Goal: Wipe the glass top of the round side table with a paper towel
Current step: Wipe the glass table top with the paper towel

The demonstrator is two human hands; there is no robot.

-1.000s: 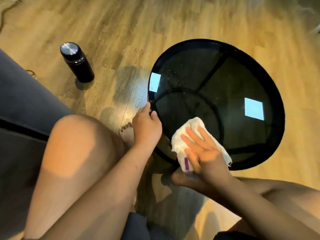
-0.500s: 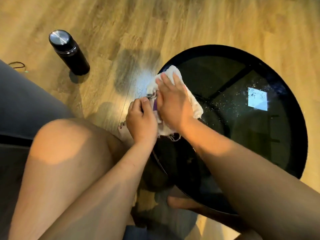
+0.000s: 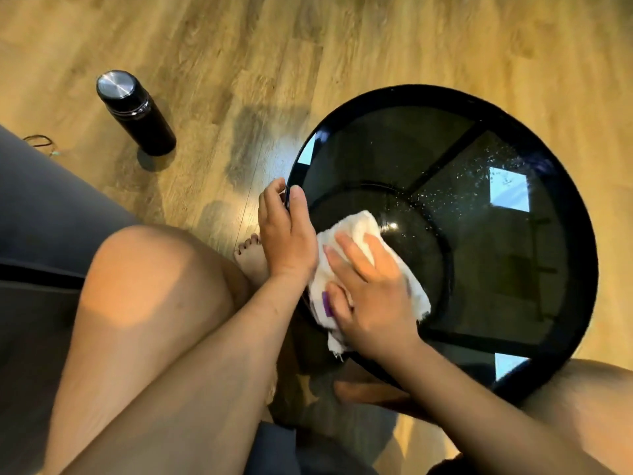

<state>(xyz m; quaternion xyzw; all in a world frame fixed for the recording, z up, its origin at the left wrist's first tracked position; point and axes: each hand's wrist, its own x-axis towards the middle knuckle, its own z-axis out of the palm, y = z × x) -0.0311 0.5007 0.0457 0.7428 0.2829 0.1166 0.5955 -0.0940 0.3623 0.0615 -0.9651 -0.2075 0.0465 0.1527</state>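
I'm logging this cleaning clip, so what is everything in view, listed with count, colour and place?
Round black-rimmed glass-top side table: one, dark glass, right of centre, speckled on its far right part.
White crumpled paper towel: one, white with a purple mark, on the glass near the table's near-left edge.
Black cylindrical flask with a silver metal lid: one, standing on the floor, upper left.
Light wooden plank floor: under everything.
Grey cushion: one, far left.
Left hand: gripping the table rim.
Right hand: flat on the towel.
Bare knees and feet: below.
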